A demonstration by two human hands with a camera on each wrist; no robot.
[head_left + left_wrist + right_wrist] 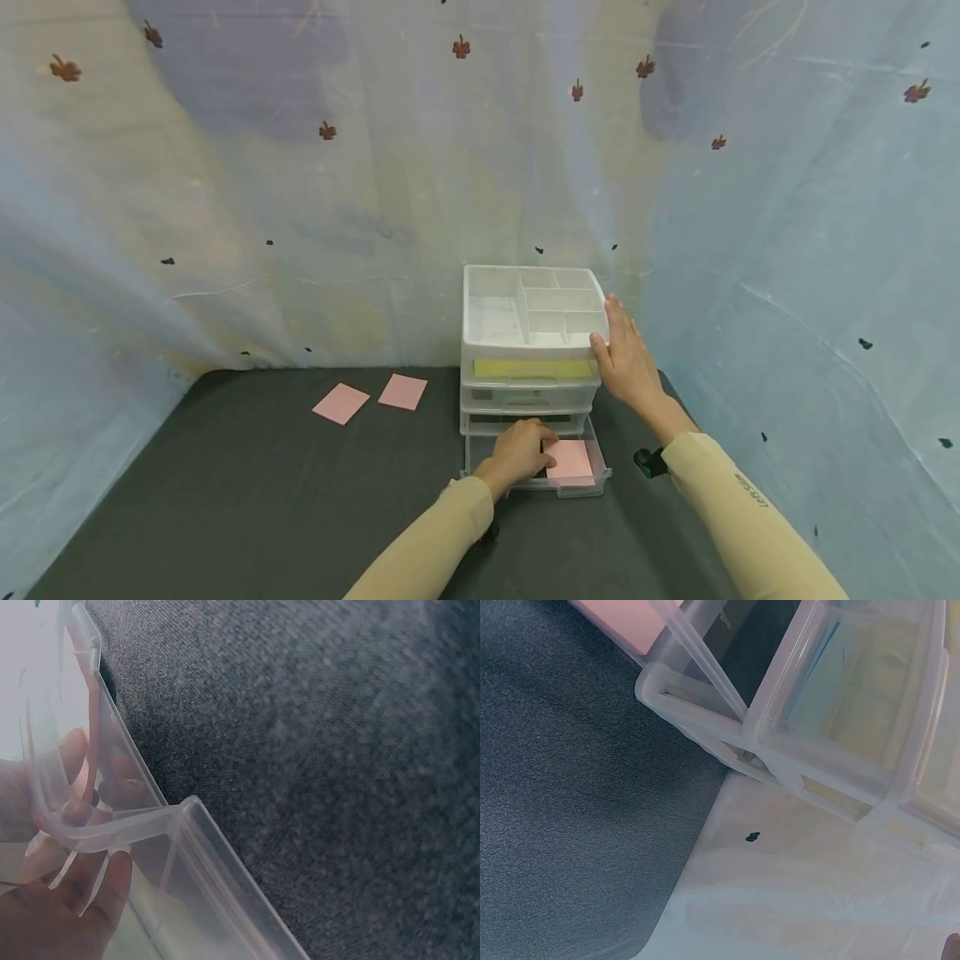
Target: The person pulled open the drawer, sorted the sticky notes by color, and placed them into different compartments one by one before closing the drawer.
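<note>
A white plastic drawer organizer (536, 340) stands at the back of the dark table, its clear bottom drawer (598, 450) pulled out. My left hand (517, 452) reaches into that drawer, thumb and fingers at the left edge of a pink sticky note (570, 460), which they appear to pinch. Through the clear drawer wall (142, 825), the left wrist view shows the fingers (105, 892) and the note's thin pink edge (94, 727). My right hand (628, 362) rests with straight fingers along the organizer's right side, thumb at its top rim.
Two pink sticky notes (341, 404) (402, 392) lie on the table (300, 500) left of the organizer. Yellow paper (532, 368) shows inside the top drawer. A patterned curtain (375, 208) hangs behind and to the right.
</note>
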